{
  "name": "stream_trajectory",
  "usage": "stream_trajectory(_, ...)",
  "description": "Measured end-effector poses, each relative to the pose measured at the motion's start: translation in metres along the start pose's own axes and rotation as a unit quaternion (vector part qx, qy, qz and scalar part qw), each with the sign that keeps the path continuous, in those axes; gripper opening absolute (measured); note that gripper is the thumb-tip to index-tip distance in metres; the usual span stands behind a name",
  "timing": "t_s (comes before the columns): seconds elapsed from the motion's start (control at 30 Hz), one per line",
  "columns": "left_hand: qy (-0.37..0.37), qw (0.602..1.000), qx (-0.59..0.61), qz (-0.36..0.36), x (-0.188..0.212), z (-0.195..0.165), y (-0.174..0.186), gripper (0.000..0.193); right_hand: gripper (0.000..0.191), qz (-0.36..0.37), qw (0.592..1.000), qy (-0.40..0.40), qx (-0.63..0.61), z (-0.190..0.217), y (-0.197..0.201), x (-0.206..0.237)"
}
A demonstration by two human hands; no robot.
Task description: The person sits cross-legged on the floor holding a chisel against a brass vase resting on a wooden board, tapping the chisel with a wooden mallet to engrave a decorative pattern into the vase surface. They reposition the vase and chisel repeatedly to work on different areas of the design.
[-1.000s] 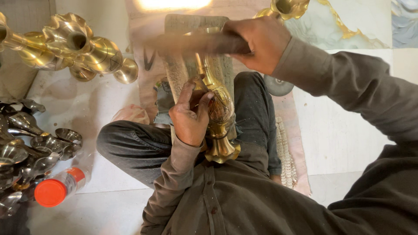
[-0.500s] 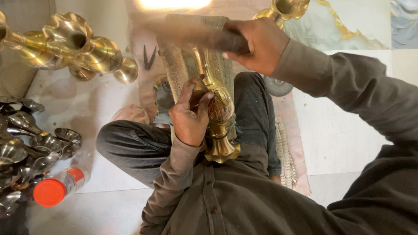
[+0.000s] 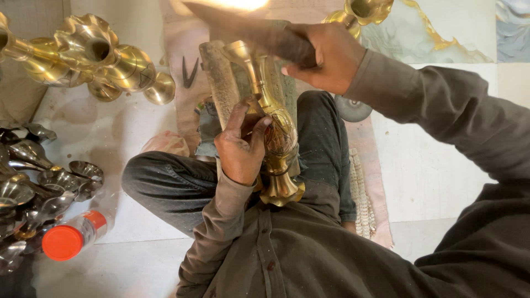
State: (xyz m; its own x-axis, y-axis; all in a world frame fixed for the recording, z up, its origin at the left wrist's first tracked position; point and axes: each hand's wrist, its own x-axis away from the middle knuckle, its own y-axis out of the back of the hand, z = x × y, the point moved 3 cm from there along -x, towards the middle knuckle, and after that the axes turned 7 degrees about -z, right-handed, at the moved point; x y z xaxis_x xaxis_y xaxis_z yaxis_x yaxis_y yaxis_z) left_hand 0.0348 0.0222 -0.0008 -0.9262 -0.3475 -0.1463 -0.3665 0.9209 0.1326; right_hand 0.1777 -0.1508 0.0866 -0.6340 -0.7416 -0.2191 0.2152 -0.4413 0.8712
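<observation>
The left hand was clamped on a brass vase, pinning it against the wooden block to steady it. The right hand was closed around a dark tool handle, raised over the vase's neck.

Polished brass vases upper left; orange-capped bottle lower left

bright daylight | glare at top edge | soft shadows | raised tool motion-blurred
</observation>
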Motion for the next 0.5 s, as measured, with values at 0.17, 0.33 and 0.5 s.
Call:
stream_trajectory(0.17,0.007,1.0,-0.018,-0.003,0.001,-0.001,0.0,0.041,0.035,0.007,0.99,0.067,0.124,0.002,-0.001,-0.001)
stream_trajectory(0.33,-0.007,1.0,-0.014,-0.002,0.0,-0.001,0.001,0.043,0.03,-0.008,0.988,0.038,0.147,0.009,0.0,0.0)
stream_trajectory(0.5,0.019,1.0,0.018,0.002,0.002,0.0,-0.001,0.042,0.036,-0.01,0.999,0.015,0.029,0.004,-0.002,0.003)
